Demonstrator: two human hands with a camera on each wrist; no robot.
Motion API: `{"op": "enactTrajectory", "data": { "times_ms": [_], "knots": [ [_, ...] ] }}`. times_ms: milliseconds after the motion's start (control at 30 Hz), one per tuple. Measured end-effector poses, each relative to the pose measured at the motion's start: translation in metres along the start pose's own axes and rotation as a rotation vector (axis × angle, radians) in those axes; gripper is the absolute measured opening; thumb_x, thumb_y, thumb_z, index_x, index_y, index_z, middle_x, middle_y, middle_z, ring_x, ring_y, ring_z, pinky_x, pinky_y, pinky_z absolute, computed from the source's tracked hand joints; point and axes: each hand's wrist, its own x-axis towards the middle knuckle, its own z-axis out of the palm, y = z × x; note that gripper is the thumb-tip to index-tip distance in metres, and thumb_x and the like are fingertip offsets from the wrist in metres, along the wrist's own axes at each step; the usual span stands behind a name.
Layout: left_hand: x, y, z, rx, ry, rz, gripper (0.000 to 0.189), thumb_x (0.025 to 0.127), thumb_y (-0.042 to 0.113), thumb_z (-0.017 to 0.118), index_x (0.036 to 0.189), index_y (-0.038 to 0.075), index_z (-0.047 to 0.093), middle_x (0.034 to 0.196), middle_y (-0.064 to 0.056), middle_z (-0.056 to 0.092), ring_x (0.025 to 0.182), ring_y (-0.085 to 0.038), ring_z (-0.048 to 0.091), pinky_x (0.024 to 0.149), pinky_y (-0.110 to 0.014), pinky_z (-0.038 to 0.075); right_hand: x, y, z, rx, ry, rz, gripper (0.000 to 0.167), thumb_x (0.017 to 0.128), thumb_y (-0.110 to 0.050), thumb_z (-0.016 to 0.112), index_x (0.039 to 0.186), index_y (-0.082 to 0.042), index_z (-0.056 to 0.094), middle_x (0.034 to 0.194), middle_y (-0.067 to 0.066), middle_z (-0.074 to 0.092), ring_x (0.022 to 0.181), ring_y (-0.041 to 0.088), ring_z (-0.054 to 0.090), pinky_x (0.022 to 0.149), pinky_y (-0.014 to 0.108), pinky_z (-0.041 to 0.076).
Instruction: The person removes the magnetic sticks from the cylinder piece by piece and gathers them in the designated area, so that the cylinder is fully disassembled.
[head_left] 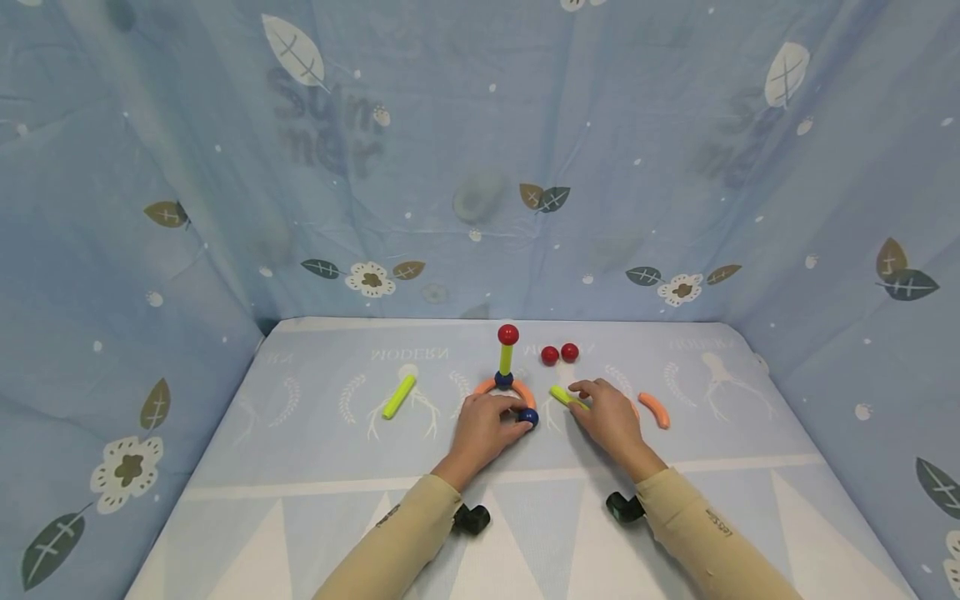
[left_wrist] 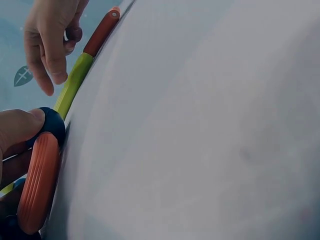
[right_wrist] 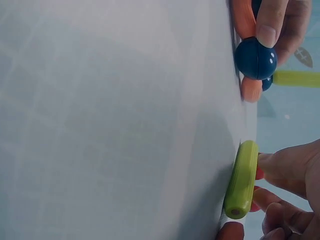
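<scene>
My left hand [head_left: 486, 427] pinches a blue ball [head_left: 528, 417] joined to the ring of orange curved sticks [head_left: 525, 392]; the thumb presses on the ball in both wrist views. At the ring's far side, another blue ball [head_left: 504, 381] bears an upright green stick [head_left: 506, 359] topped by a red ball [head_left: 508, 335]. My right hand [head_left: 609, 417] is at a loose green stick [head_left: 561, 394] lying on the table, its thumb and fingers spread beside it. Whether they touch the stick is unclear. The left hand hides part of the ring.
Two loose red balls [head_left: 559, 354] lie behind the right hand. To its right is an orange curved stick [head_left: 654, 410], with another partly hidden by the hand. A second green stick [head_left: 399, 397] lies at left. Printed fabric [head_left: 480, 150] encloses the table's back and sides.
</scene>
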Motion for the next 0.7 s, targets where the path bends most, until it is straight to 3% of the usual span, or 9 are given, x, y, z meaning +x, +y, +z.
{"op": "enactTrajectory", "data": {
  "times_ms": [133, 233, 467, 700],
  "knots": [
    [0.0, 0.0, -0.001, 0.004, -0.012, -0.002, 0.031, 0.084, 0.039, 0.085, 0.11, 0.023, 0.08, 0.096, 0.012, 0.075, 0.085, -0.005, 0.065, 0.094, -0.042, 0.046, 0.001, -0.002, -0.001, 0.026, 0.02, -0.014, 0.031, 0.089, -0.022, 0.079, 0.118, -0.012, 0.074, 0.101, 0.008, 0.069, 0.082, 0.023, 0.064, 0.068, 0.041, 0.054],
    [0.0, -0.001, -0.004, -0.046, 0.002, -0.013, 0.03, 0.085, 0.039, 0.083, 0.109, 0.022, 0.079, 0.099, 0.011, 0.075, 0.09, -0.006, 0.067, 0.093, -0.04, 0.049, 0.001, -0.005, -0.003, 0.073, 0.032, -0.029, 0.029, 0.09, -0.022, 0.077, 0.118, -0.013, 0.074, 0.1, 0.006, 0.069, 0.079, 0.02, 0.062, 0.067, 0.037, 0.052],
    [0.004, -0.007, -0.014, -0.178, 0.14, -0.054, 0.023, 0.09, 0.031, 0.08, 0.106, 0.016, 0.077, 0.1, 0.005, 0.075, 0.094, -0.015, 0.068, 0.087, -0.038, 0.053, 0.005, -0.014, -0.009, 0.193, 0.035, -0.081, 0.031, 0.092, -0.022, 0.077, 0.121, -0.013, 0.073, 0.1, 0.003, 0.069, 0.076, 0.014, 0.058, 0.063, 0.031, 0.048],
    [0.015, -0.016, -0.023, -0.24, 0.226, -0.127, 0.026, 0.091, 0.026, 0.079, 0.109, 0.008, 0.071, 0.102, -0.004, 0.072, 0.096, -0.023, 0.067, 0.083, -0.039, 0.055, 0.012, -0.029, -0.018, 0.291, 0.006, -0.131, 0.036, 0.094, -0.021, 0.075, 0.128, -0.01, 0.068, 0.11, 0.007, 0.07, 0.092, 0.02, 0.066, 0.08, 0.04, 0.057]
  ]
}}
